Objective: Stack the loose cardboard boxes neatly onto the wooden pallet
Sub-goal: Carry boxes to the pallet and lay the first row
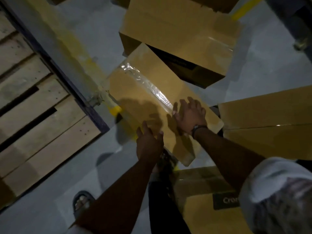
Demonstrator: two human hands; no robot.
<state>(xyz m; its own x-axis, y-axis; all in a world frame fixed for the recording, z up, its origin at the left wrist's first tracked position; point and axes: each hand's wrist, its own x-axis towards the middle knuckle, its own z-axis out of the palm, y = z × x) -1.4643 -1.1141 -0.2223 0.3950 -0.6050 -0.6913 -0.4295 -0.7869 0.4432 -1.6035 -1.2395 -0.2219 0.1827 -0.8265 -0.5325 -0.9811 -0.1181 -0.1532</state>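
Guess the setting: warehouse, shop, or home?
Likely a warehouse or loading area: several taped brown cardboard boxes lie loose on a grey floor with a painted yellow line, beside a slatted wooden pallet.

left hand (149,144), right hand (190,115): spread over taped box (143,85) | pallet (33,115): near

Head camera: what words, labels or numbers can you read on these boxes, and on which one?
"Cron": white letters on a dark label on the nearest box, bottom right; the rest is hidden behind the sleeve.
Far box, dark side: faint print, too blurred to read.
Nothing else readable.
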